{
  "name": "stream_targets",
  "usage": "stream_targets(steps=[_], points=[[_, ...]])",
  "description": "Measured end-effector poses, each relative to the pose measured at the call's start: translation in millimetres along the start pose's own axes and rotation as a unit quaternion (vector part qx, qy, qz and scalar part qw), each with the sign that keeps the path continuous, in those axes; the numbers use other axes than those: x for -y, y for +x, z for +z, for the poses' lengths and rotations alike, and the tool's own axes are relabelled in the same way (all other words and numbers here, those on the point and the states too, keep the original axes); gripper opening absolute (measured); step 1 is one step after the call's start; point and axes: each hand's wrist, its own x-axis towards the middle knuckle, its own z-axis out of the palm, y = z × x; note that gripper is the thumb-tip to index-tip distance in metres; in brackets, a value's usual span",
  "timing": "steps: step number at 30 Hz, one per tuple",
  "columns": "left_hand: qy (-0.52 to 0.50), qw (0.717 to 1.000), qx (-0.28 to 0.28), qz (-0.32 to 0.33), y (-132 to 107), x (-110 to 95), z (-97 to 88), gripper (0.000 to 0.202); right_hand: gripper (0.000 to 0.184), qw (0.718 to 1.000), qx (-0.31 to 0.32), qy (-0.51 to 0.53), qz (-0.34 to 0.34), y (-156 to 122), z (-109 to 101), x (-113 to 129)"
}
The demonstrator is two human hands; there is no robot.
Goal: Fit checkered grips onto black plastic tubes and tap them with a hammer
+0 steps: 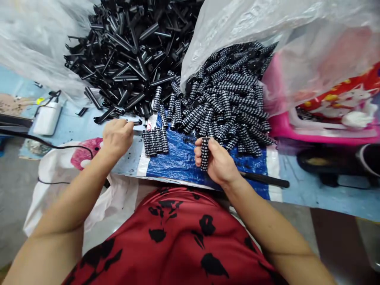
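Left hand curled, fingertips pinching thin black rod poking right of fingers, below black rod heap. Row of printed sleeves on blue sheet between hands. Right hand closed around upright printed sleeve, sleeve left of palm, near sleeve pile.

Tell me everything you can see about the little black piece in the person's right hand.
The black sleeve is a short tube, dark with rows of small white marks along its length, like the many in the pile behind it. It looks like plastic or rubber. It stands nearly upright, gripped between the thumb and fingers of the right hand, just above the blue sheet. Its lower end is hidden.
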Motion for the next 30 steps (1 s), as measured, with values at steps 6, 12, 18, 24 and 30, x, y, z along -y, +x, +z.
stream_targets(steps=[6, 12, 18, 24, 30], points=[[-0.592, 0.754, 0.035, -0.282, -72, -35, -22.9, 0.05, 0.08, 1.0, -0.008, 0.013, -0.008, 3, 2, -14], [-0.778, 0.554, 0.076, -0.285, -75, -102, -24.6, 0.06, 0.075, 0.999, -0.003, 0.05, 0.016, -5, 9, -20], [-0.76, 0.628, 0.142, -0.087, -59, -166, -16.2, 0.04, 0.062, 0.989, -0.102, 0.098, -0.041, -9, 17, -23], [-0.68, 0.73, 0.07, -0.016, -52, -193, -4.3, 0.034, 0.078, 0.988, -0.043, -0.09, -0.121, -9, 13, -31], [-0.715, 0.676, 0.153, -0.095, -65, -179, -18.8, 0.041, 0.126, 0.773, 0.073, -0.483, -0.405, -18, -38, -31]])
